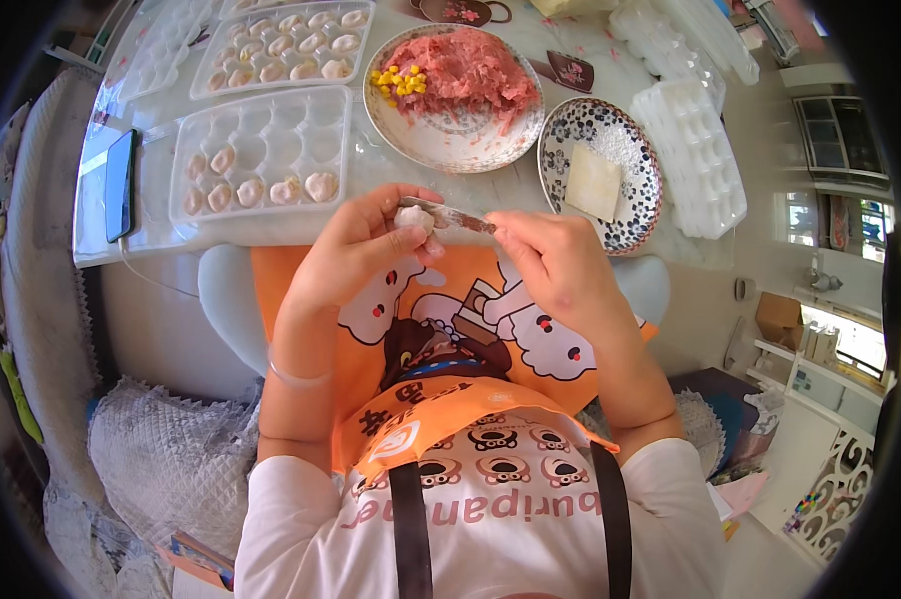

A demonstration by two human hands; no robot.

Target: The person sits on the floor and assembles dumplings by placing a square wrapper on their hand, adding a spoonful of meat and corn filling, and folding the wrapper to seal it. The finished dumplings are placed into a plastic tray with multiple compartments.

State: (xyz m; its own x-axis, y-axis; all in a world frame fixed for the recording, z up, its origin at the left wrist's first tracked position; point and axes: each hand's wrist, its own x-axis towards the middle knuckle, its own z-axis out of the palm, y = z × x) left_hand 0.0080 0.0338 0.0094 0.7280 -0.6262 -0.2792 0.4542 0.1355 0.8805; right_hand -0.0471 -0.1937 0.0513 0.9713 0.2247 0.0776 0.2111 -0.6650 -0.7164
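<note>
A small pale dumpling (414, 219) rests in my left hand (372, 239), held between the thumb and fingers just past the table's front edge. My right hand (551, 258) grips a flat, narrow spreader (469, 220) smeared with filling, and its far end touches the dumpling. Beyond the hands sits a patterned plate of minced meat (465, 71) with a little heap of corn kernels (400, 81) on its left side. On a flowered oval plate (555, 142), to the right, lies a stack of square wrappers (594, 182); how many cannot be made out.
A clear plastic tray (293, 150) at left holds several dumplings in its lower cups. Behind it, another tray (209, 86) is filled with dumplings. A phone (121, 187) with a cable lies at the left edge. Stacked plastic trays (690, 161) stand on the right.
</note>
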